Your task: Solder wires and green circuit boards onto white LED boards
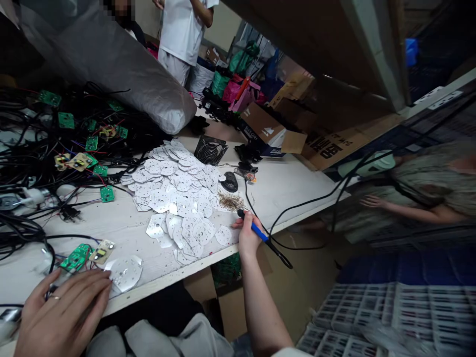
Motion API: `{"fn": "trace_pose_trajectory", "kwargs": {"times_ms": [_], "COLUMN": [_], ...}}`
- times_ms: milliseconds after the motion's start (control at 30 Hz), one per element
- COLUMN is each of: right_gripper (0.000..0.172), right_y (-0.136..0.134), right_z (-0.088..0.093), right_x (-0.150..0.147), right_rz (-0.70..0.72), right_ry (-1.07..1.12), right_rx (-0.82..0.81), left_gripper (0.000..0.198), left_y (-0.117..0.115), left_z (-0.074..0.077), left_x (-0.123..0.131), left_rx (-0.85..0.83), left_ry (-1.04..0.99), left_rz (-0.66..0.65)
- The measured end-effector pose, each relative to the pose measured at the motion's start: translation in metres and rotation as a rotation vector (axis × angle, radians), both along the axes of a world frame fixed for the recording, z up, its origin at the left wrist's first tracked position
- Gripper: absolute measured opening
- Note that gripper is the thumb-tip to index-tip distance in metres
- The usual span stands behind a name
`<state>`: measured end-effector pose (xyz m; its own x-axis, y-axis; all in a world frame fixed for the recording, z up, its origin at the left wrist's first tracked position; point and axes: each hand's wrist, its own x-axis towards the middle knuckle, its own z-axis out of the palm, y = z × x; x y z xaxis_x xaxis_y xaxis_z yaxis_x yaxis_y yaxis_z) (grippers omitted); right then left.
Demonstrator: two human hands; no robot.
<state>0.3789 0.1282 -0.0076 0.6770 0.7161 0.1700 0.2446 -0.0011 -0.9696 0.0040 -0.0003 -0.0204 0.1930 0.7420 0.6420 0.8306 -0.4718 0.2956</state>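
Note:
My right hand (248, 233) is closed around a blue-handled soldering iron (259, 231) at the table's front edge, close to a small heap of brownish bits (230, 202). At the lower left, my left hand (69, 307) lies over the table, its fingertips at the edge of a white metal plate (126, 272). What lies under its palm is hidden. Just beyond those fingers are a green circuit board (77, 257) and a small beige board (102, 251) with thin wires. A large pile of white plates (178, 183) spreads between the two hands.
Tangled black cables with green boards (107, 194) cover the table's left. Behind the plates are a black fan (210, 150), a coiled iron stand (244, 173) and an open carton (266, 126). A person in white (182, 34) stands at the back; another person (427, 198) is at right.

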Motion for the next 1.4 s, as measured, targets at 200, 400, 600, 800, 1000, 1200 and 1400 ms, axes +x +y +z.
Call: {"fn": "trace_pose_trajectory", "kwargs": {"times_ms": [200,400,600,800,1000,1200,1400], "right_gripper": [0.051,0.049,0.048,0.042,0.026,0.016,0.023], "right_y": [0.001,0.001,-0.004,-0.027,-0.078,-0.102,-0.096], "right_z": [-0.003,-0.004,0.004,0.013,0.008,0.007,0.002], "right_x": [0.001,0.000,-0.005,-0.037,-0.112,-0.165,-0.174], "right_rz": [-0.008,0.000,-0.022,-0.015,0.368,0.965,1.080], "right_ry": [0.006,-0.003,0.008,0.098,0.229,-0.169,-0.295], "right_rx": [-0.013,-0.026,0.035,0.142,0.278,0.250,0.330], "left_gripper": [0.011,0.020,0.017,0.015,0.009,0.011,0.010], "left_y": [-0.001,-0.009,-0.006,-0.006,-0.009,-0.010,-0.009], "left_z": [0.004,0.016,0.008,0.012,0.035,0.039,0.035], "left_x": [0.005,0.024,0.004,0.009,0.039,0.040,0.038], "left_rx": [0.002,-0.111,-0.012,-0.041,-0.129,-0.149,-0.154], "left_ry": [0.045,-0.124,0.106,0.104,0.054,0.119,0.127], "left_rz": [0.005,0.135,-0.032,0.029,0.230,0.263,0.171]}}
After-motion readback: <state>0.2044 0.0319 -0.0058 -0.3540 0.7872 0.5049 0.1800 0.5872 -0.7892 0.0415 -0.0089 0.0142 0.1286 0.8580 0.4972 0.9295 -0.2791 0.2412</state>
